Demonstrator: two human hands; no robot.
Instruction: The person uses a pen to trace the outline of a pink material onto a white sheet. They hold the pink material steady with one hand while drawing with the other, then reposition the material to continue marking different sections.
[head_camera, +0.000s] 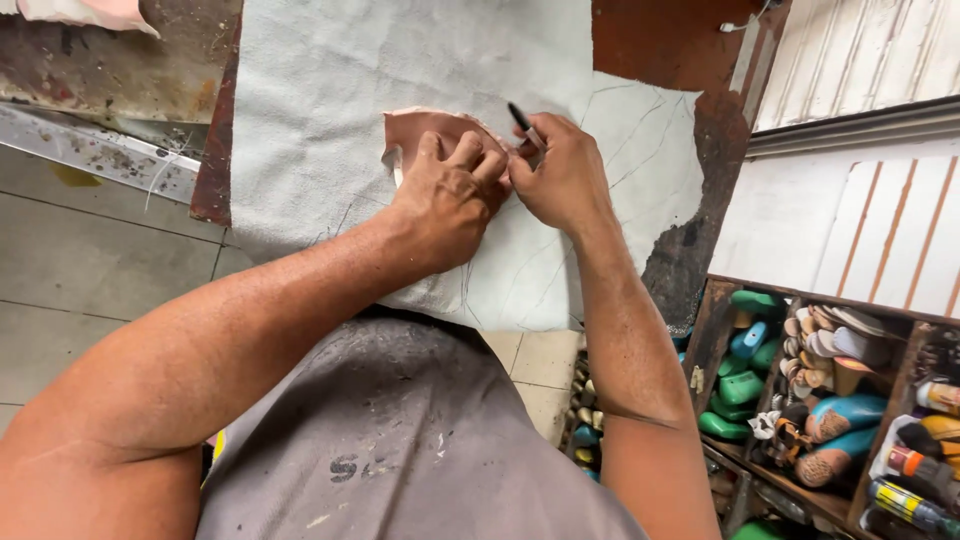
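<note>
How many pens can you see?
1. The black pen is pinched in the right hand, tip against the edge of the brown pattern piece that the left hand presses onto the pale sheet. Others may hide among the cluttered shelves.

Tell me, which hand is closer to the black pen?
The right hand. It grips the black pen itself, tip down at the edge of the brown pattern piece. The left hand lies flat beside it, pressing that piece down, not touching the pen.
</note>
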